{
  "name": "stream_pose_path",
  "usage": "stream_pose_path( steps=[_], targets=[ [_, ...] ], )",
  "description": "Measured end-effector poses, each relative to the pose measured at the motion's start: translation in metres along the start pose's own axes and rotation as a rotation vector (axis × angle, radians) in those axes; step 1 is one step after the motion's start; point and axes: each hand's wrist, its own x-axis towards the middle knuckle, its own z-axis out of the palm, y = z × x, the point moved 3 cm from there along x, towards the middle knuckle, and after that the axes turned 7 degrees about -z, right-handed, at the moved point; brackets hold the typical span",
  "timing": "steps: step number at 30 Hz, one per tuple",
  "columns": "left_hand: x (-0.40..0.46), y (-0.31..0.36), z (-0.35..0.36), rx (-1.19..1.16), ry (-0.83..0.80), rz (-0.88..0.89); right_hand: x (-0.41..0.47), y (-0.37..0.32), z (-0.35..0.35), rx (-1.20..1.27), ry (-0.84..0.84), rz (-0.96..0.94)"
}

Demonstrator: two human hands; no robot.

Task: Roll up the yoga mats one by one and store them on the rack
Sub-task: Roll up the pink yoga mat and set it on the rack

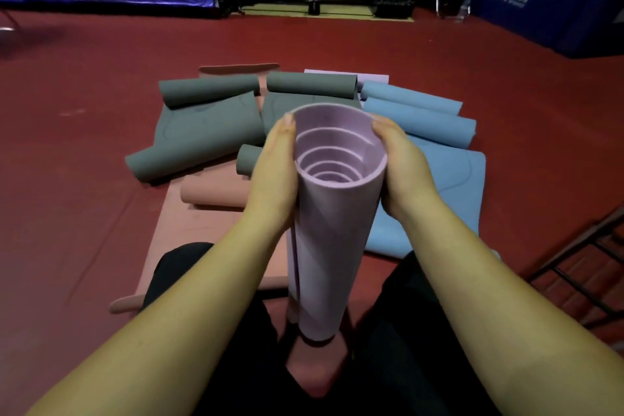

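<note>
Dim hall, warped edges

My view is dark and soft throughout. The floor (337, 44) catches dull light ahead, while the back wall sinks into black. My forearms bulge and blur near the bottom edge; straight lines bend outward at the corners.

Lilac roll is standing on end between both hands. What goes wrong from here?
1. The lilac mat has telescoped: its inner turns sit stepped below the top rim, so the roll is loose and may keep sliding or unwind when lifted.
2. The left hand and right hand press only the upper sides; the base rests on a pink mat, so it may tip or skid.
3. The grey mats and blue mats lie half unrolled close ahead, where a toppling roll could land.
</note>
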Motion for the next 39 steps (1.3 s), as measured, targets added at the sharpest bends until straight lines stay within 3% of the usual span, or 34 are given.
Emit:
stream_pose_path(
  steps=[4, 7, 15, 21, 30, 35, 39],
  targets=[
    [-0.01, -0.041, -0.012, 0.062, 0.022, -0.054, -0.013, 0.048, -0.009, -0.208, -0.089, 0.058],
    [-0.015, -0.081, -0.025, 0.112, 0.091, -0.155, -0.027, 0.093, -0.02, -0.193, -0.111, 0.132],
    [-0.011, -0.05, -0.012, 0.165, 0.16, -0.106, -0.006, 0.064, -0.015, -0.1, -0.058, 0.119],
    [-0.014, -0.092, -0.03, 0.389, 0.185, -0.21, -0.024, 0.115, -0.03, -0.16, -0.082, 0.219],
    [-0.002, -0.09, -0.026, 0.439, 0.249, -0.173, -0.005, 0.104, -0.036, -0.479, -0.213, 0.184],
    [0.011, -0.091, -0.009, 0.415, 0.216, -0.18, 0.014, 0.09, -0.036, -0.642, -0.23, 0.302],
    [0.031, -0.104, 0.009, 0.382, 0.047, -0.201, 0.038, 0.092, -0.05, -0.602, -0.064, 0.344]
  ],
)
